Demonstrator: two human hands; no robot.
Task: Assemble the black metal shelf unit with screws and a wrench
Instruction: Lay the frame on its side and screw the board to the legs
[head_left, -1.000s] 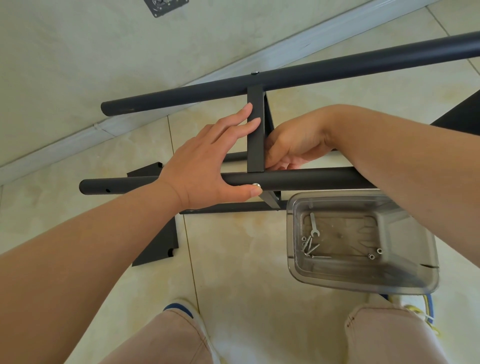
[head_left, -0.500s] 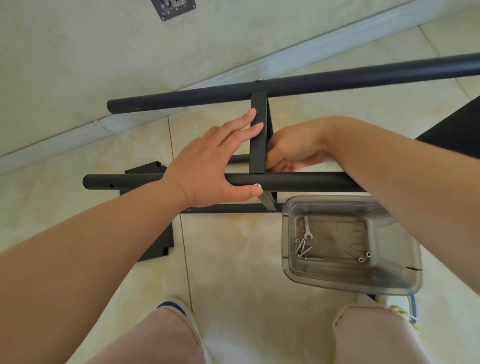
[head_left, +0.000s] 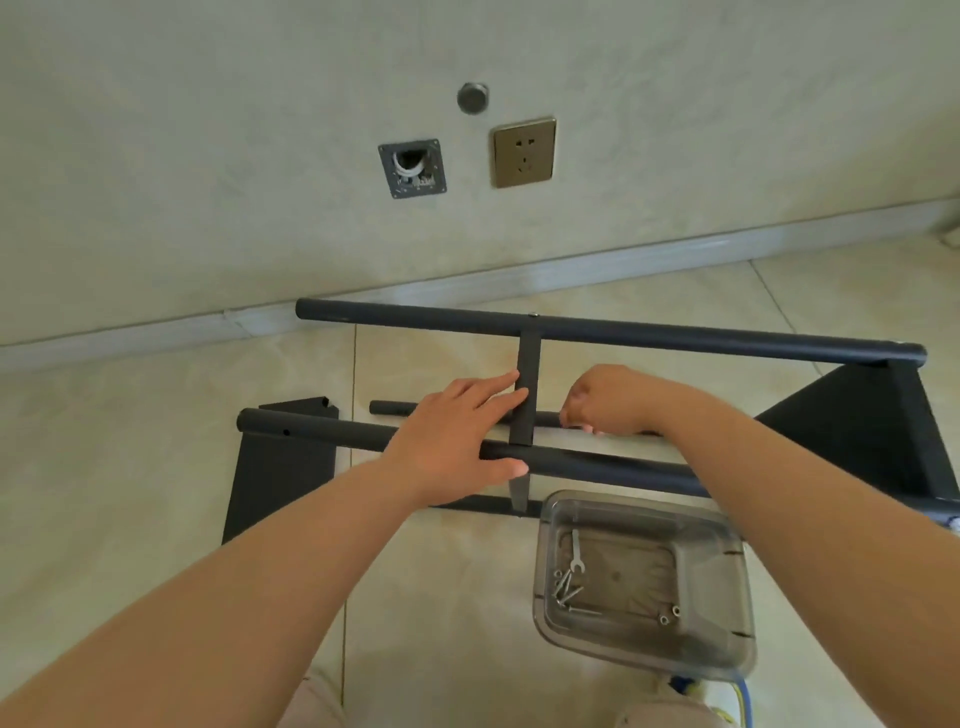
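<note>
The black shelf frame lies on its side on the tiled floor. Its near tube (head_left: 613, 470) and far tube (head_left: 675, 335) are joined by a flat cross bar (head_left: 527, 395). My left hand (head_left: 452, 441) lies over the near tube, thumb under it, fingers straight against the cross bar. My right hand (head_left: 608, 400) is just right of the cross bar with fingers curled; what they hold is hidden. A small wrench (head_left: 576, 553) and several screws (head_left: 565, 590) lie in a clear plastic box (head_left: 717, 660).
A black shelf panel (head_left: 872, 436) is fixed at the frame's right end, another panel (head_left: 280, 478) lies at the left. The wall with a socket (head_left: 523, 152) and a skirting board runs close behind the frame. My knees and shoes are at the bottom edge.
The camera has tilted up, so the wall socket came into view. My right hand has drawn slightly right, away from the cross bar. My left hand stays on the near tube.
</note>
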